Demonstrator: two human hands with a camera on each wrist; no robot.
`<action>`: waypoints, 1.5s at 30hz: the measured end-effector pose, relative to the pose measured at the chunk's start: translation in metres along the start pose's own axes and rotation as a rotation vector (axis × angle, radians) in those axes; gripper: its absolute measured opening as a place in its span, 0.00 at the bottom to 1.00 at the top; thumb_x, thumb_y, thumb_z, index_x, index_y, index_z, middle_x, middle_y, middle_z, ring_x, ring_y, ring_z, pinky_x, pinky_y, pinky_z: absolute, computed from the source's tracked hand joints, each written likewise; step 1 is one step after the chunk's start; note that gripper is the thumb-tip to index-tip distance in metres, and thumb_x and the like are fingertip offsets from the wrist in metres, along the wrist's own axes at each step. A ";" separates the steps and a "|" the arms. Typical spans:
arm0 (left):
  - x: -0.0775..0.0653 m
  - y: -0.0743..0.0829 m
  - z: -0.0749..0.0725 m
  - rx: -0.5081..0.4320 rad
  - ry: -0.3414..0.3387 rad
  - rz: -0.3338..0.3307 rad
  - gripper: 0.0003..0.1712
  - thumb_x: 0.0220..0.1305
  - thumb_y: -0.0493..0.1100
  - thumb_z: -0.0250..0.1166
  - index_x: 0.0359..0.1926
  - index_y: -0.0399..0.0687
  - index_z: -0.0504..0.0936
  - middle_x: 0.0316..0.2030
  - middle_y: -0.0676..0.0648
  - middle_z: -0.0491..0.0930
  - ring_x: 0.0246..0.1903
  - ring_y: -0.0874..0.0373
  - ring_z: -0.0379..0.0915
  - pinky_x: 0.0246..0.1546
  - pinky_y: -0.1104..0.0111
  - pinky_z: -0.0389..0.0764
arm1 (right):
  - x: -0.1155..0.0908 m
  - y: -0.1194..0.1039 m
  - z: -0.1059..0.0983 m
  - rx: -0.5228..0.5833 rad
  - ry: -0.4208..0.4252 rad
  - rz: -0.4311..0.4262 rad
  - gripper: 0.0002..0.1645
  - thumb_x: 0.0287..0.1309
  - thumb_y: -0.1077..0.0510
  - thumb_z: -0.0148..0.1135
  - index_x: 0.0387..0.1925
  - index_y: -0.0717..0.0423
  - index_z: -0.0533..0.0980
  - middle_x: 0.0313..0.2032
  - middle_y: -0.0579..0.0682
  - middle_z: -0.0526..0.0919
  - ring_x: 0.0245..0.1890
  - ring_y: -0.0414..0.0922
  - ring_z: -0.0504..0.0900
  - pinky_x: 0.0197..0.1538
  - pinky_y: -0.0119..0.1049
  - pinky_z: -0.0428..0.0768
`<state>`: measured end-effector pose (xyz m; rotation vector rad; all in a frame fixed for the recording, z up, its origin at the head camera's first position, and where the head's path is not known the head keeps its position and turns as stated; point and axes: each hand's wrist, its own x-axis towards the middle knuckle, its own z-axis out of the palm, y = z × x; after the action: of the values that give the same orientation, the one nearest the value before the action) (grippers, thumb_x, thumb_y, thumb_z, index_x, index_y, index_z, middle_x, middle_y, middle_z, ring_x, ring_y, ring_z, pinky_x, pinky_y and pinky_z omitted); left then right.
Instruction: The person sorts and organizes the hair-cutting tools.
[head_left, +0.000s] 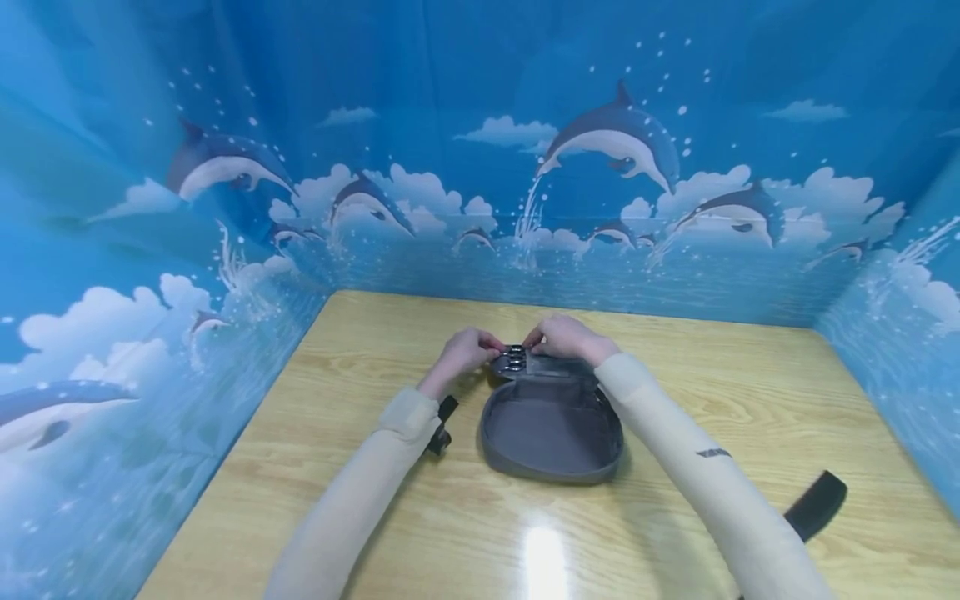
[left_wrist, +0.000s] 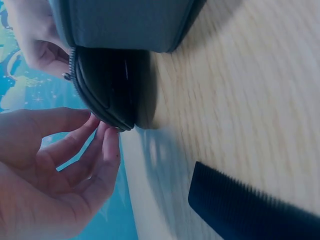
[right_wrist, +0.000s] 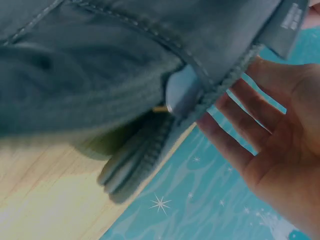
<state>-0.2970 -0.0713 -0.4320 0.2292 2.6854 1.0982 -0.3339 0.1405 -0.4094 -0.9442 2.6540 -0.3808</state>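
Observation:
A grey zippered case [head_left: 551,433] lies open on the table, its lid [head_left: 558,367] folded back on the far side. Several shiny metal pieces [head_left: 513,358] sit in a row at the lid's left part. My left hand [head_left: 465,354] pinches the lid's far left edge between thumb and fingertips. At the lid's far edge, a little to the right, my right hand [head_left: 566,337] grips the rim. The right wrist view shows those fingers [right_wrist: 225,137] reaching behind the zipper edge, near a small fabric label [right_wrist: 290,25].
A black comb [left_wrist: 250,205] lies on the wooden table [head_left: 375,350] near my left wrist. Another dark, long item [head_left: 817,504] shows beside my right forearm. A blue dolphin-print backdrop [head_left: 450,125] borders the table at the back and sides.

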 end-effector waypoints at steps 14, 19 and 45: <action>-0.034 0.001 0.002 -0.006 -0.005 0.102 0.20 0.73 0.44 0.63 0.62 0.45 0.80 0.59 0.43 0.81 0.56 0.46 0.80 0.58 0.55 0.80 | -0.079 0.008 -0.020 0.151 0.274 -0.023 0.12 0.72 0.59 0.60 0.50 0.56 0.84 0.49 0.55 0.87 0.47 0.53 0.86 0.53 0.52 0.83; -0.051 0.004 0.008 -0.009 0.025 0.117 0.22 0.72 0.44 0.64 0.63 0.45 0.78 0.60 0.42 0.80 0.53 0.47 0.82 0.53 0.57 0.83 | -0.144 0.015 -0.015 0.177 0.404 0.064 0.10 0.72 0.57 0.61 0.47 0.53 0.84 0.45 0.51 0.87 0.43 0.49 0.84 0.47 0.48 0.86; -0.078 0.000 0.026 -0.131 0.114 0.075 0.27 0.62 0.32 0.70 0.62 0.39 0.75 0.46 0.43 0.87 0.47 0.46 0.85 0.48 0.60 0.86 | -0.332 0.072 0.083 0.058 0.409 0.064 0.21 0.43 0.59 0.80 0.41 0.37 0.85 0.42 0.31 0.84 0.44 0.22 0.76 0.35 0.28 0.80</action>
<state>-0.2153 -0.0724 -0.4381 0.2536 2.7093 1.3425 -0.0988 0.3965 -0.4483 -0.8337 3.0071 -0.6979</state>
